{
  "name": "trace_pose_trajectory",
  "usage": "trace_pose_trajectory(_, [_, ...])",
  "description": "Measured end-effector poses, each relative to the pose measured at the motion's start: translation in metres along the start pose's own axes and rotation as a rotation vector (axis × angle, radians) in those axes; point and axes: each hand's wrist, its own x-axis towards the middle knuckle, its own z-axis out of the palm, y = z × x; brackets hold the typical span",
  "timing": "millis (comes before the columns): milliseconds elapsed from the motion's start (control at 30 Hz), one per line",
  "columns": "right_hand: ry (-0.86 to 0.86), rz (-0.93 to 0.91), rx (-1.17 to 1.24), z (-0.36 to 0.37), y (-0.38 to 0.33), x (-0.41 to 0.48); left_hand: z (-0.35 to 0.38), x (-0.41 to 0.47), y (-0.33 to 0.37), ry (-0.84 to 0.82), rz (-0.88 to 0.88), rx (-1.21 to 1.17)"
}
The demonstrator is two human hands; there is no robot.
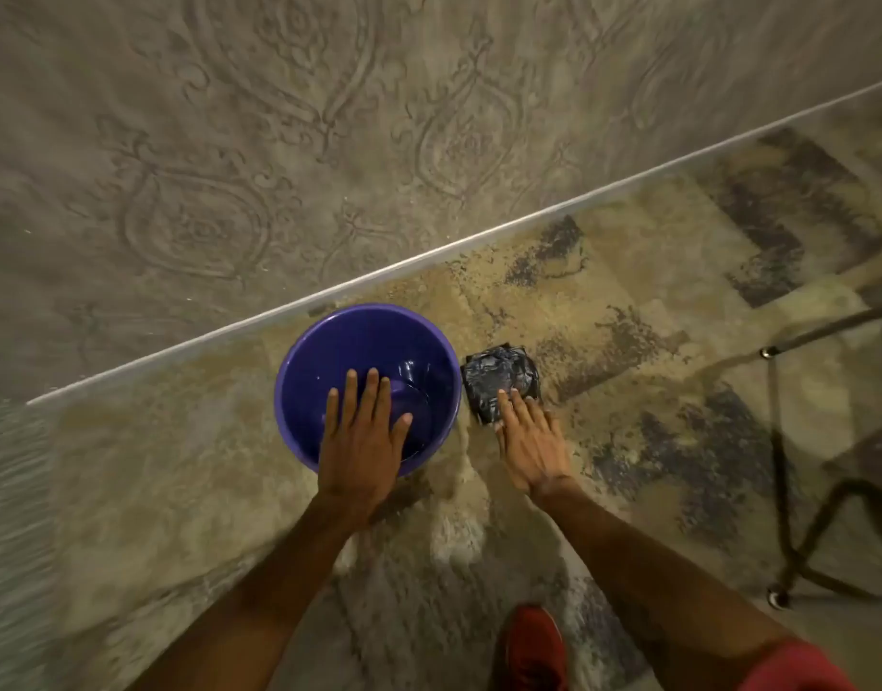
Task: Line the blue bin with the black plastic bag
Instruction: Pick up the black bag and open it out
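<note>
A round blue bin (324,351) stands upright on the rug beside the wall, and nothing lies inside it. Just right of it, a black plastic bag (498,376), folded into a small square, lies flat on the rug. My left hand (361,436) hovers over the bin's near rim, fingers spread, holding nothing. My right hand (531,441) reaches toward the folded bag with its fingers apart. The fingertips are at the bag's near edge; whether they touch it is unclear.
A patterned wall with a white baseboard (429,251) runs diagonally behind the bin. The patchy beige and grey rug (653,316) covers the floor. A dark metal chair frame (788,466) stands at the right. A red shoe (533,645) is at the bottom.
</note>
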Motion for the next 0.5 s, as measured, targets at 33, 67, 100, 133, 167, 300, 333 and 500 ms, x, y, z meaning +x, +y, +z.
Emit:
trace_pose_trajectory(33, [-0.007, 0.011, -0.021, 0.014, 0.003, 0.009, 0.012, 0.006, 0.001, 0.003, -0.01, -0.005])
trace_pose_trajectory(67, [-0.023, 0.021, -0.039, 0.026, 0.008, 0.021, 0.021, 0.013, 0.002, -0.001, -0.03, -0.018])
trace_pose_trajectory(100, [-0.03, 0.028, -0.074, 0.04, 0.014, 0.035, 0.03, 0.022, 0.003, -0.008, -0.045, -0.042])
trace_pose_trajectory(133, [-0.037, 0.035, -0.102, 0.05, 0.02, 0.049, 0.037, 0.032, 0.003, -0.017, -0.058, -0.074])
trace_pose_trajectory(167, [-0.039, 0.038, -0.138, 0.061, 0.025, 0.063, 0.043, 0.039, 0.006, -0.022, -0.059, -0.111])
trace_pose_trajectory(300, [-0.037, 0.065, -0.175, 0.094, 0.033, 0.115, 0.062, 0.063, 0.007, -0.067, -0.053, -0.126])
trace_pose_trajectory(333, [-0.037, 0.069, -0.164, 0.102, 0.032, 0.128, 0.065, 0.068, 0.007, -0.087, -0.057, -0.125])
trace_pose_trajectory(500, [0.001, 0.068, -0.13, 0.138, 0.022, 0.176, 0.086, 0.083, 0.004, -0.151, -0.039, -0.122])
